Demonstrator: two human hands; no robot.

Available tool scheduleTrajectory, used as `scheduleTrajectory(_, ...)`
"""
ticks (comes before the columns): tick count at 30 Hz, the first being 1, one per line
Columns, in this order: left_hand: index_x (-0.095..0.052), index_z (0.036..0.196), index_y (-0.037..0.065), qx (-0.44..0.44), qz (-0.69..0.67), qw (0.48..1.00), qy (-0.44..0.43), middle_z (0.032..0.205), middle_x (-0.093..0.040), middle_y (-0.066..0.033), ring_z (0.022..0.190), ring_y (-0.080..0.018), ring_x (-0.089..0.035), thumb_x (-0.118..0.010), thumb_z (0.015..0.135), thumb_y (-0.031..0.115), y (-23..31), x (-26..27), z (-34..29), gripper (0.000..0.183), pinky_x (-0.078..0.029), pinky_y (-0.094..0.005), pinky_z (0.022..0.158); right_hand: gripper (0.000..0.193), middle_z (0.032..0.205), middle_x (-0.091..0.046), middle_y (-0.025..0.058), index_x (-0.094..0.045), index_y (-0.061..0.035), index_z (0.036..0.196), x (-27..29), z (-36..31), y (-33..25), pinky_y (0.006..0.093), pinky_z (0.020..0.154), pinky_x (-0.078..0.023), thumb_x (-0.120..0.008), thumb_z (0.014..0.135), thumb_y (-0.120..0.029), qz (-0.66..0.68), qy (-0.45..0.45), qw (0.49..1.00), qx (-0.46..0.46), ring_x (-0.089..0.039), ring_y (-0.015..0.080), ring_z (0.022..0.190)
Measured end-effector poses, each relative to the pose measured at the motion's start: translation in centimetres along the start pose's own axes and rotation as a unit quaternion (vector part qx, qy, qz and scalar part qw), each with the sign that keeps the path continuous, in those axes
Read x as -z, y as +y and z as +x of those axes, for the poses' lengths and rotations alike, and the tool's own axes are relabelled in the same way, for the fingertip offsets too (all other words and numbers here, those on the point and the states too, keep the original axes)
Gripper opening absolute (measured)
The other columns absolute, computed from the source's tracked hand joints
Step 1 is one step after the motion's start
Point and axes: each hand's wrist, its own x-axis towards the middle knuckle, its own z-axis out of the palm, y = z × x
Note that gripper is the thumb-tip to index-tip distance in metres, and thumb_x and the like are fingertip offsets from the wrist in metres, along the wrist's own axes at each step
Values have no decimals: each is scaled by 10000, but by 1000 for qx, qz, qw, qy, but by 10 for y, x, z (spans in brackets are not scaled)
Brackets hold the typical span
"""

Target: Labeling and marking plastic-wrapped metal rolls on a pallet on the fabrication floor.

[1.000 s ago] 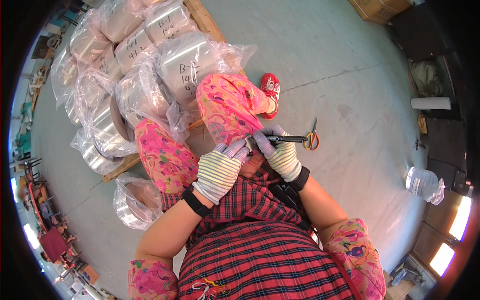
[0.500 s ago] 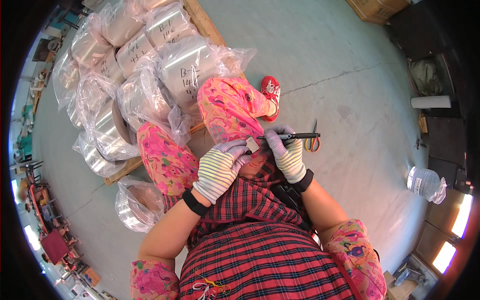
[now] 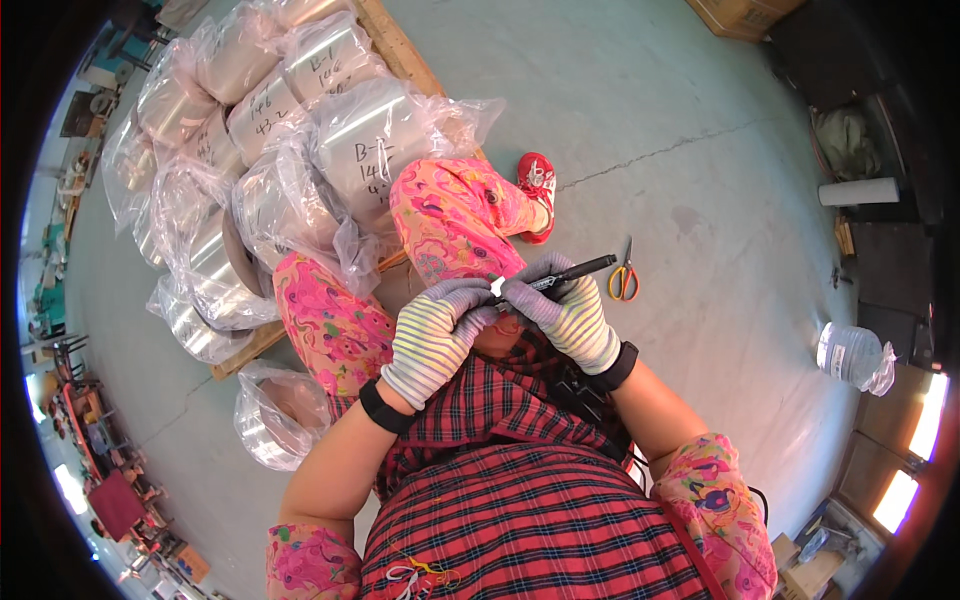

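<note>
Both my hands, in striped knit gloves, meet above my lap. My right hand [image 3: 572, 318] is closed round a black marker [image 3: 582, 271], whose back end points up to the right. Its front end is hidden among the fingers. My left hand [image 3: 432, 338] pinches a small white piece of paper [image 3: 497, 286] right beside the right fingertips. A small dark piece also shows at the left fingertips; I cannot tell whether it is the marker's cap.
Plastic-wrapped silvery rolls [image 3: 365, 140] with handwriting are stacked on a wooden pallet [image 3: 405, 45] ahead and left. One wrapped roll [image 3: 275, 415] stands on the floor by my left knee. Scissors [image 3: 624, 280] with orange handles lie right of my hands. A water bottle [image 3: 850, 357] lies farther right.
My right hand has moved left against my left fingertips. The marker has come along and tilted, its back end now higher. My left hand has hardly moved.
</note>
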Motion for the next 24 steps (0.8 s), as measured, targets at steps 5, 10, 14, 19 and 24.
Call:
scheduleTrajectory(5,-646,889,13,-29,109,993,-19,876,-638,-129,809,-303,-618,-646,753,118,19,2,4,171,-491,-353,709,165,644,-585,2,-544,-46,803,3,-2,-21,188,497,-432,-667,817,-156,-7,12,995,-101,-537,49,561)
scheduleTrajectory(10,-646,859,38,-125,174,977,18,831,-616,-112,727,-293,-607,-676,701,74,26,1,6,165,-494,-367,659,199,609,-573,15,-530,-64,779,3,-9,-23,193,412,-407,-659,825,-209,36,37,990,-129,-515,61,480)
scheduleTrajectory(14,-635,856,33,-140,248,959,-17,848,-615,-116,719,-290,-608,-675,686,63,28,1,4,177,-503,-368,638,213,608,-581,29,-514,-65,770,5,-12,-20,196,392,-415,-650,831,-216,65,36,987,-139,-538,76,476)
scheduleTrajectory(19,-638,890,44,-210,270,939,-39,883,-613,-103,741,-288,-605,-680,686,63,27,-7,12,208,-500,-369,652,236,622,-584,37,-508,-70,782,12,-17,-17,201,405,-417,-647,832,-254,125,77,977,-156,-545,84,492)
scheduleTrajectory(24,-631,975,58,-121,141,982,-27,1017,-604,-100,836,-254,-608,-716,727,159,34,-2,16,280,-499,-335,709,218,605,-581,33,-567,-54,790,46,-26,-31,209,415,-414,-649,830,-251,73,135,987,-51,-546,94,489)
